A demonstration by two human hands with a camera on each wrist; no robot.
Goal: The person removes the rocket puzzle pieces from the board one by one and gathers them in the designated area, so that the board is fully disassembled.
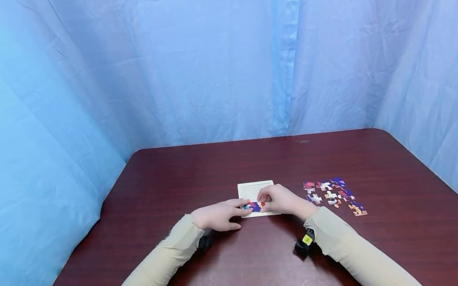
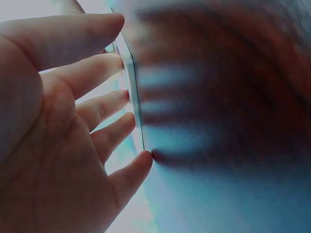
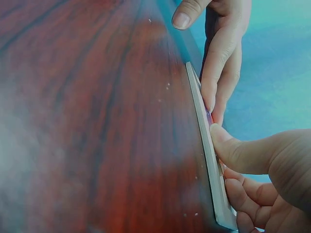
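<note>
A white puzzle tray [image 1: 255,185] lies on the table, with colourful puzzle pieces [image 1: 255,207] along its near side. My left hand [image 1: 221,215] rests at the tray's left side, its fingers extended and some fingertips on the pieces. In the left wrist view those fingers [image 2: 99,65] are spread along the tray's edge [image 2: 132,92]. My right hand [image 1: 282,199] is over the tray's right half, thumb and curled fingers at a red and yellow puzzle piece [image 1: 262,204] that it pinches, partly hidden. The right thumb [image 3: 235,150] is low over the tray's rim [image 3: 210,155].
To the right of the tray, several loose puzzle pieces [image 1: 330,194] lie spread on the dark red table [image 1: 186,174], one pair [image 1: 358,209] nearer the front. Blue curtains [image 1: 207,71] hang behind and at both sides of the table.
</note>
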